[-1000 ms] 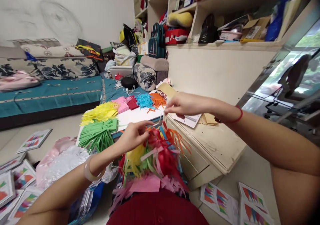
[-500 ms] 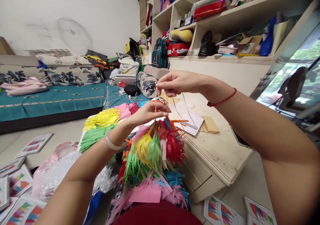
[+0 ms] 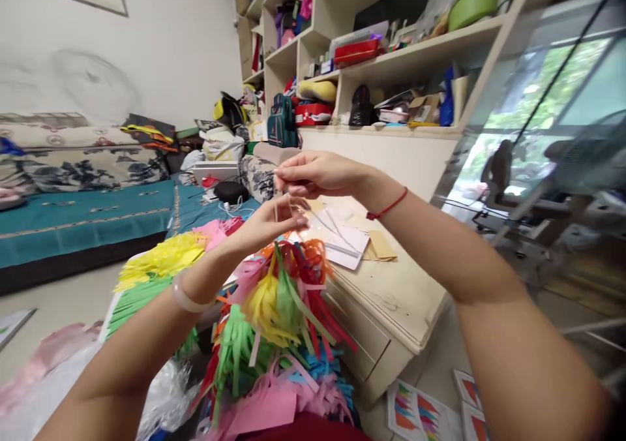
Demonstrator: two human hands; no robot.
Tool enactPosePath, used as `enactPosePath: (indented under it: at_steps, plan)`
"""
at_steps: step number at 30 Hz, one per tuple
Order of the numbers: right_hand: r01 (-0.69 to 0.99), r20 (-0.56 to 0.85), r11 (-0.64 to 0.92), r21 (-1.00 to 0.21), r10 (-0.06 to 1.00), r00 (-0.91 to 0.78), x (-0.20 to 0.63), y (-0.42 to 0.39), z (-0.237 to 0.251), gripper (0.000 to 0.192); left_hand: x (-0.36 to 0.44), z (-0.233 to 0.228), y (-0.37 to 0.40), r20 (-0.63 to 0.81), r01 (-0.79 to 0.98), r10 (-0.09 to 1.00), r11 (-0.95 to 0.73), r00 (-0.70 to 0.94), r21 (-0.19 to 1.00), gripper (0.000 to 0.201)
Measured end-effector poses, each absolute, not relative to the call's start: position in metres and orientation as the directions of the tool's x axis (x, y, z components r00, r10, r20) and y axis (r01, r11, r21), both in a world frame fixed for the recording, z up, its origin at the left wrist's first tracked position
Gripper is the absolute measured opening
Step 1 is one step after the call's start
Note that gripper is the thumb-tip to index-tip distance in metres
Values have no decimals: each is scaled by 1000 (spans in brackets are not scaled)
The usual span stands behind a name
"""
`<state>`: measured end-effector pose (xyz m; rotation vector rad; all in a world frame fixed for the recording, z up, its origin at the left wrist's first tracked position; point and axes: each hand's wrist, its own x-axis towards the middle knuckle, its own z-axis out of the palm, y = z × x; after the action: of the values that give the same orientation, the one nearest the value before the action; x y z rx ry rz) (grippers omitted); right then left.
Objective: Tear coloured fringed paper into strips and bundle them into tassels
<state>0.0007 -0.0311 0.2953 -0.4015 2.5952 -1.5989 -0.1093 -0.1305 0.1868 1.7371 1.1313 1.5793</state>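
My right hand (image 3: 320,175) is raised above the bunch, thumb and fingertips pinched on a thin pale string (image 3: 276,210). Just below it, my left hand (image 3: 276,224) curls its fingers around the string, with a small gap between thumb and forefinger. Under my hands hangs a bunch of fringed paper tassels: a yellow tassel (image 3: 267,307), a light green tassel (image 3: 289,291), a red tassel (image 3: 306,265) and a pink one. More cut fringe, including green strips (image 3: 237,343) and a pink paper piece (image 3: 264,410), is heaped below over my lap. The string's lower end is hard to make out.
Yellow fringed paper (image 3: 163,258) and green fringed paper (image 3: 139,304) lie at the left. A cream cabinet (image 3: 405,297) on the right carries a white paper stack (image 3: 347,248) and tan envelopes (image 3: 380,245). Clear plastic bags (image 3: 169,395) and printed packets (image 3: 415,410) are on the floor.
The view has turned to the right. My two hands have come closer together along the string, and the tassels have swung and spread.
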Motion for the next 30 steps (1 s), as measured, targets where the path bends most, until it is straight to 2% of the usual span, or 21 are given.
enactPosePath:
  at_steps: [5,8,12,16,20,21,23,25,27,28,30]
  plan:
    - [-169,95,503,-848,-169,-981,26,-3,296,31,-110,176,-139,499,379,819,-383,-283,843,35]
    - [-100,78,616,-782,-63,-995,48,13,290,33,-120,168,-137,418,357,877,-321,-239,877,35]
    - [-56,61,719,-692,-20,-998,53,16,273,32,-117,166,-128,203,80,978,-206,37,975,31]
    - [-60,108,822,-566,2,-994,50,19,256,36,-115,162,-129,118,-262,982,-76,149,962,27]
    - [18,141,863,-505,103,-985,46,17,212,40,-120,151,-137,82,-542,993,-24,83,840,28]
    - [52,175,890,-453,145,-974,43,11,196,38,-120,148,-138,82,-601,996,-53,20,797,27]
    - [151,252,953,-262,219,-943,39,-10,166,33,-115,142,-137,84,-664,988,-149,-129,733,24]
    - [182,291,983,-36,185,-939,39,-34,149,30,-110,135,-134,106,-652,965,-241,-240,719,19]
    - [109,283,992,65,86,-955,41,-50,148,30,-106,126,-133,156,-593,957,-274,-243,757,17]
    - [52,276,998,47,37,-961,42,-52,152,30,-106,122,-134,188,-544,960,-272,-206,794,16]
    - [-35,300,996,-78,-10,-954,42,-46,162,30,-107,115,-140,223,-400,973,-226,-55,888,17]
